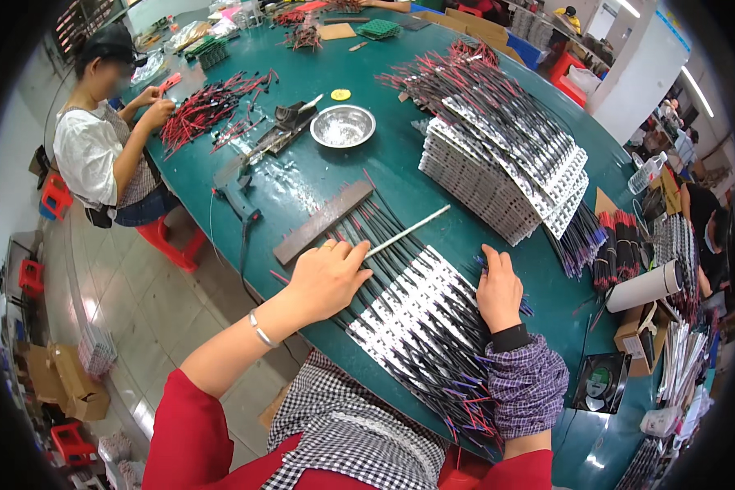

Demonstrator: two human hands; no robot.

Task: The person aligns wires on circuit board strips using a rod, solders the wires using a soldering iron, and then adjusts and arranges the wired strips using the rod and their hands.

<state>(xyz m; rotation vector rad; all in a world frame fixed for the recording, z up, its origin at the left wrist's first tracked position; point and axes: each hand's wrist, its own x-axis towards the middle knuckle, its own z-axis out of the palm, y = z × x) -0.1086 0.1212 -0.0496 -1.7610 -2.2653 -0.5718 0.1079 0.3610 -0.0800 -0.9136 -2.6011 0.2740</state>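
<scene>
A thin white stick (408,231) is pinched in my left hand (328,276), whose fingers are closed. It slants up to the right over a row of black wires. The wires run through a white perforated tray (420,302) lying on the table in front of me. Their far ends lie at a brown bar (325,222); dark and red ends (465,404) spread toward me. My right hand (500,287) rests at the tray's right side, fingers stretched forward. Purple-tipped wire ends (527,306) show beside it, and what lies under its palm is hidden.
Stacked white trays with wires (498,171) stand far right. A metal bowl (343,126), a glue gun (241,200) and red wires (212,110) lie further off. A co-worker (106,122) sits at the left. A white cylinder (643,286) and a black square item (602,382) are right.
</scene>
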